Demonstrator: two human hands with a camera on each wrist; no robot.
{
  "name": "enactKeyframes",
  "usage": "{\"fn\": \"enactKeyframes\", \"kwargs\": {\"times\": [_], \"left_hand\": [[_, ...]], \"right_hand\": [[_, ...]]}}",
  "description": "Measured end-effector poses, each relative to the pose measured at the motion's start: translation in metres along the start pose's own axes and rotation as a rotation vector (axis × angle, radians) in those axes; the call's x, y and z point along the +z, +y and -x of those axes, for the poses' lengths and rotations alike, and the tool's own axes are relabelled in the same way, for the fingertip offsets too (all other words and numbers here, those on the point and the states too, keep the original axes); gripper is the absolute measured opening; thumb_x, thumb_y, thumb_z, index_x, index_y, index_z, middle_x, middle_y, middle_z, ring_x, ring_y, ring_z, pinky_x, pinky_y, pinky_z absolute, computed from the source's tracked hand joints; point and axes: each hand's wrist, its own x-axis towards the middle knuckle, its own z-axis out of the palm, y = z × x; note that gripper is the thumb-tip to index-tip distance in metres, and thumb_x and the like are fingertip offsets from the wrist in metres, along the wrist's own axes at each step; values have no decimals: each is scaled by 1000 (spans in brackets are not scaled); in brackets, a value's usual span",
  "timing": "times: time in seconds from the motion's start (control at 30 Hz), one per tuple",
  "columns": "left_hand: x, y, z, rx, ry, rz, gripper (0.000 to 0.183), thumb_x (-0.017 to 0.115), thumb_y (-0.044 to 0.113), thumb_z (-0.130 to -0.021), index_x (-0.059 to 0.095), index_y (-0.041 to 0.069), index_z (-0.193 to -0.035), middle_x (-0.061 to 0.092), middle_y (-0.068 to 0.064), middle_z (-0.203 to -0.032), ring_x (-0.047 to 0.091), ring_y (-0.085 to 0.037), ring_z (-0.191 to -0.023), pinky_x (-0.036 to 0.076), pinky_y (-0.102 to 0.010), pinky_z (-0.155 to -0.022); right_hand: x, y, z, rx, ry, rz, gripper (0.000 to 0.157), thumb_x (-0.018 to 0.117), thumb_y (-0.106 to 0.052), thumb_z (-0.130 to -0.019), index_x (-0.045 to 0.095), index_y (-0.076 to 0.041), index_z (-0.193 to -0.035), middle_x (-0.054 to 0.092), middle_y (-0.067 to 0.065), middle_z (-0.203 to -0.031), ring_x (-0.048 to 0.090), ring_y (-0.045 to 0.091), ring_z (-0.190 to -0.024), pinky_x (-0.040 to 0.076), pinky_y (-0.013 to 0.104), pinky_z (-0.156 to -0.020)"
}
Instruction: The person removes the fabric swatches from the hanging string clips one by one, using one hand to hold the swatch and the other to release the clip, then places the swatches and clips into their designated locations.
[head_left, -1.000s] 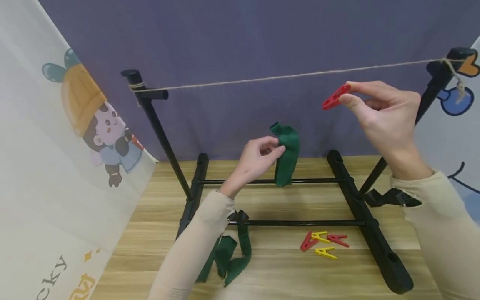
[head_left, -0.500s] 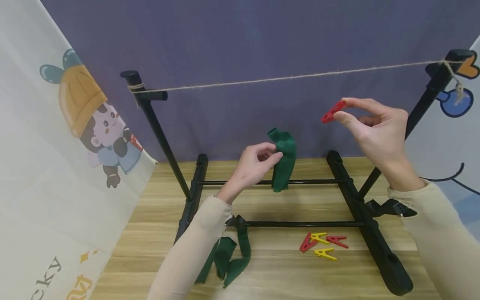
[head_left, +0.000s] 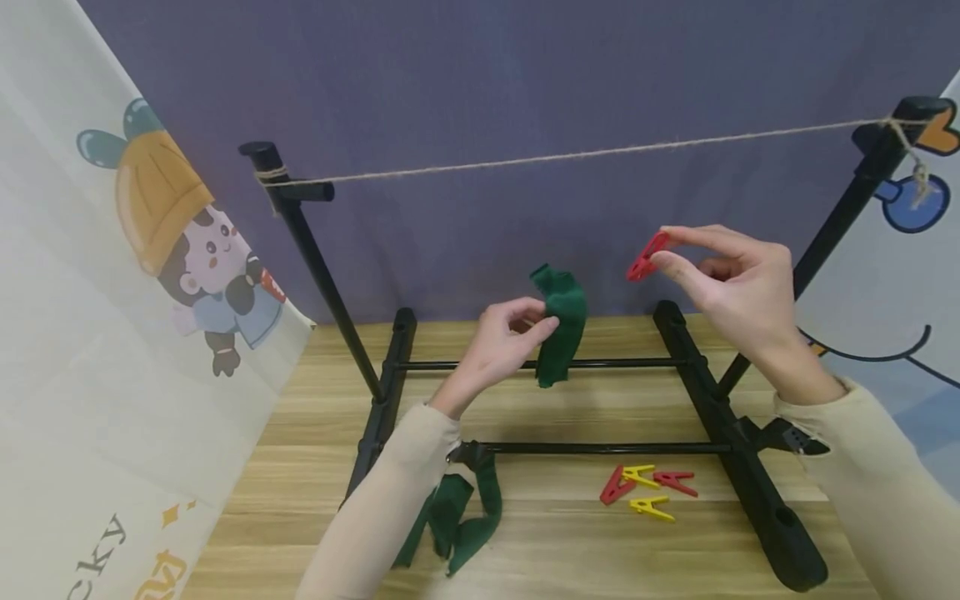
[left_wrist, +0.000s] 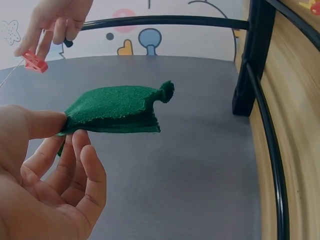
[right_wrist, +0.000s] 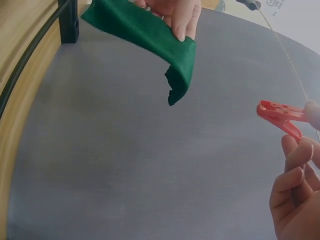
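Observation:
My left hand (head_left: pixel 504 343) pinches a strip of green cloth (head_left: pixel 562 321) between thumb and fingers, below the twine line. The cloth's top end flops over and its lower end hangs down, as the right wrist view also shows. To the right, my right hand (head_left: pixel 738 283) pinches a red clothespin (head_left: pixel 647 257) by its handle ends, level with the cloth's top and apart from it. In the right wrist view the clothespin (right_wrist: pixel 280 116) points toward the cloth (right_wrist: pixel 145 32). The twine (head_left: pixel 487 163) runs above both hands and bears nothing.
A black frame with a left post (head_left: pixel 322 275) and a right post (head_left: pixel 840 212) holds the twine. Inside its base lie red and yellow clothespins (head_left: pixel 649 503) on the wooden table (head_left: pixel 555 558). More green cloth strips (head_left: pixel 453 512) lie near my left forearm.
My right hand has come down and to the left with the red clothespin, closer to the cloth. My left hand has lowered slightly with the green cloth.

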Motion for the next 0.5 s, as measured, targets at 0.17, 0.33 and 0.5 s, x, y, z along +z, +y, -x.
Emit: {"fn": "enactKeyframes", "kwargs": {"times": [0.17,0.33,0.5], "left_hand": [[3,-3,6,0,-15,36,23,65,32,-101,73,16,-115,74,-2,-109,67,-20,-92,58,-30,-75],[5,-5,10,14,-7,53,21,65,29,-101,73,15,-113,75,-4,-106,67,-16,-88,58,-29,-74],[6,-8,11,20,-1,62,21,64,24,-101,72,11,-116,74,-8,-103,66,-15,-84,60,-31,-73]], "right_hand": [[2,4,6,-22,-7,21,31,82,-6,-85,78,-10,-116,68,-25,-91,34,4,-39,23,26,-38],[2,5,9,-29,-19,32,35,83,-6,-84,77,-13,-118,67,-24,-90,39,3,-40,26,25,-38],[2,5,12,-36,-28,32,39,85,-3,-81,77,-12,-119,67,-25,-91,40,2,-39,27,24,-38]]}}
